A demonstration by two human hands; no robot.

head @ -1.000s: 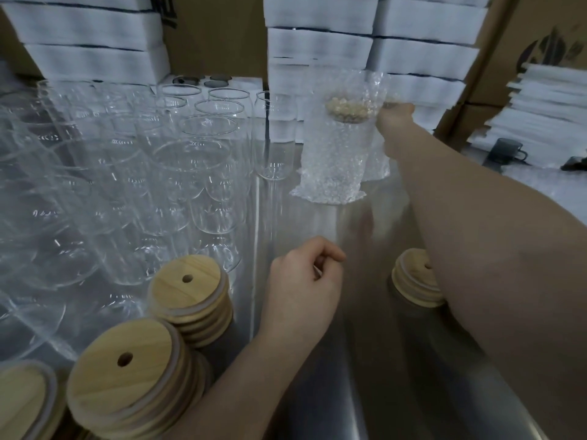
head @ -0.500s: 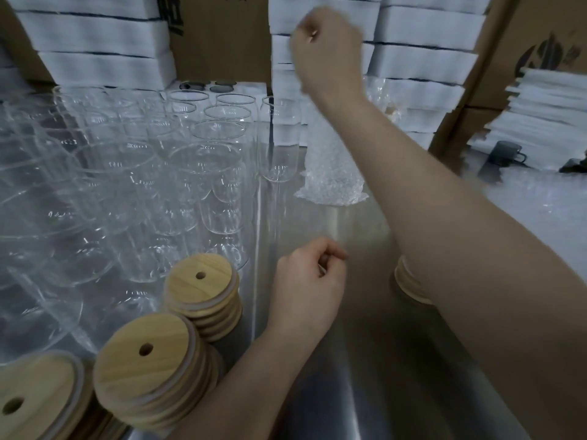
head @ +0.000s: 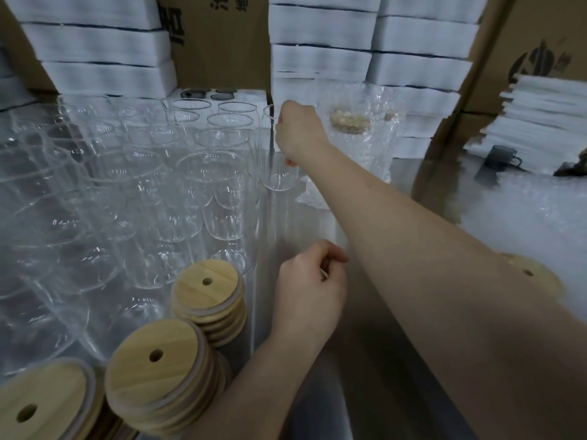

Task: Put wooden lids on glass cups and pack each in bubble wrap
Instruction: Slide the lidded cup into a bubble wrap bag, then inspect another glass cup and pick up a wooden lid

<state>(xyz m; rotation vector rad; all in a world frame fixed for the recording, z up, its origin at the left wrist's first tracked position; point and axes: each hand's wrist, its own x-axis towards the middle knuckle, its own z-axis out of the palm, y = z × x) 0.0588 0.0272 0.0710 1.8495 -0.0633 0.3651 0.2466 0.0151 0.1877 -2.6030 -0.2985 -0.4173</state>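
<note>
right hand has dropped from high in front of the white foam stacks and now sits on the nearest empty glass cup, at the right edge of the crowd of glass cups. its fingers look curled round the upper part of the glass, with the thumb tip showing on the near side. from behind the knuckles i would call that a grip, though the far fingers are hidden. the glass appears to stand on the tabletop, not lifted yet.

just to the right of that hand stands the wrapped cup, upright in its bubble wrap with a wooden lid showing through the top, so one unit looks finished and parked at the back. the left hand has hardly shifted; it rests on the tabletop with fingers loosely curled and thumb against forefinger, and i cannot tell whether it pinches anything.

to my eye this is the start of the next round: a fresh glass being fetched. the wooden lids wait in stacks close beside the left forearm, and loose bubble wrap lies off to the right, so both are within reach once the glass comes forward. the neighbouring glasses stand very near and could get knocked.
</note>
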